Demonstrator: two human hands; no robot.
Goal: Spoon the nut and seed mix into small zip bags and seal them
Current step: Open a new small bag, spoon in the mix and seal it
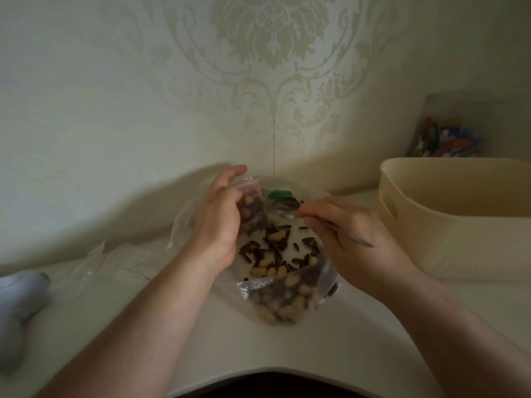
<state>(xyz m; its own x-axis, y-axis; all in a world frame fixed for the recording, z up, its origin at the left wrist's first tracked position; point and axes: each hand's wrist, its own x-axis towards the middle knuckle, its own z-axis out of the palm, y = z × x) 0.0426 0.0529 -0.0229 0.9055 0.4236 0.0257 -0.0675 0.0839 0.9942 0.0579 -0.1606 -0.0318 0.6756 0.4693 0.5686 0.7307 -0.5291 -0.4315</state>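
The left hand (219, 222) holds a small zip bag (251, 208) upright, fingers curled round its side, with the bag's red-lined mouth (249, 179) just under the fingertips. Peanuts and dark seeds show through its clear wall – it looks roughly half full. The right hand (349, 237) pinches the handle of a metal spoon (290, 211) between thumb and fingers; the handle's end sticks out past the knuckles to the right, and the bowl, loaded with striped sunflower seeds, sits just beside the small bag's mouth, slightly below it. Whether the bowl touches the bag cannot be told.

Both hands work over a large clear plastic bag (287, 254) lying open on the white table (287, 349), with the nut and seed mix (275, 251) of peanuts and black-striped seeds scattered thinly inside it. A green object (280, 194) shows at the far edge of this bag, behind the spoon. Nearer the person, touching the large bag's front edge, lies a filled small bag (283, 300), packed with peanuts and seeds – its top edge is crumpled, and whether it is sealed cannot be told.

To the left on the table lie empty zip bags (115, 259) with thin red strips, and a pale grey soft object (20, 300) at the left edge. On the right stands a cream plastic basket (448, 214) with a slot handle, and behind it a clear container of coloured items (445, 139) against the patterned wallpaper (273, 53)
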